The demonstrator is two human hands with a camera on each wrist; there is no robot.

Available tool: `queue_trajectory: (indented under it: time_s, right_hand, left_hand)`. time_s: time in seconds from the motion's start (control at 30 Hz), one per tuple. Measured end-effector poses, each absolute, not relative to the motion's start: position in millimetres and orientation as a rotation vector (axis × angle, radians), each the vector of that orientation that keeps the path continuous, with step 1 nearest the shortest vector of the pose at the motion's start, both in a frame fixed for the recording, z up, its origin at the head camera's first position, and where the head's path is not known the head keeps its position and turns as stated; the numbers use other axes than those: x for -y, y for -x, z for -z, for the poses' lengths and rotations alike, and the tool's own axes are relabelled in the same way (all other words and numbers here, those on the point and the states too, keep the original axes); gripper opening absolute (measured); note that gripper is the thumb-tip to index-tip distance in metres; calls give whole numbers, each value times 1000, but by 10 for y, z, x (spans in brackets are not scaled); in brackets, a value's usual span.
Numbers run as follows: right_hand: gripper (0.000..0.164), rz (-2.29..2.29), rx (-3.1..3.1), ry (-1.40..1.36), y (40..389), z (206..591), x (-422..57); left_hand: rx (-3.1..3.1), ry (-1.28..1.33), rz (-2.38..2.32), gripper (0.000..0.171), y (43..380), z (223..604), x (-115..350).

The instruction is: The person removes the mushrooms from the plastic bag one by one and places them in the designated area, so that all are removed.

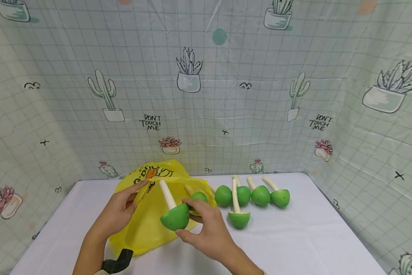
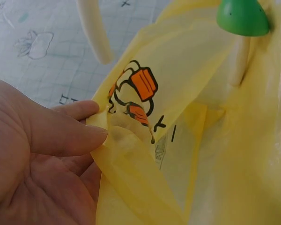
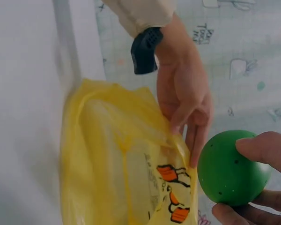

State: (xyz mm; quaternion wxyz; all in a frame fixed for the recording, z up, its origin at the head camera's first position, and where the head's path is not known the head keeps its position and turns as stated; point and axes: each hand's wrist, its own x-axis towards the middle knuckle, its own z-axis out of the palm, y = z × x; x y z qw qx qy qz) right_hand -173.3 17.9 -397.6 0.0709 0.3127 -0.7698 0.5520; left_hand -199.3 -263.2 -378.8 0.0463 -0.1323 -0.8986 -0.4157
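My right hand (image 1: 209,231) grips a toy mushroom by its green cap (image 1: 175,217), thumb on one side and fingers on the other. Its white stem (image 1: 167,194) points up and away, overlapping the mouth of a yellow plastic bag (image 1: 151,225). With thumb and fingers my left hand (image 2: 42,145) pinches the bag's rim, holding the mouth apart. Inside the bag lies another green-capped mushroom (image 2: 243,18). The right wrist view shows the held cap (image 3: 232,168) as a dotted green dome, its stem hidden behind it.
Several more green-capped mushrooms (image 1: 261,195) lie in a row at the back right of the white table (image 1: 295,244). One mushroom (image 1: 239,219) lies in front of that row. A patterned cloth (image 1: 206,110) hangs behind the table and along both sides.
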Motion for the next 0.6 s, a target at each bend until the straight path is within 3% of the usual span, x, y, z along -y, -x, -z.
queue_trajectory:
  time_s: [0.6]
  right_hand:
    - [68, -1619, 2295, -653, 1966, 3990, -681]
  left_hand:
    - [2712, 456, 1258, 70, 1989, 3806, 2652]
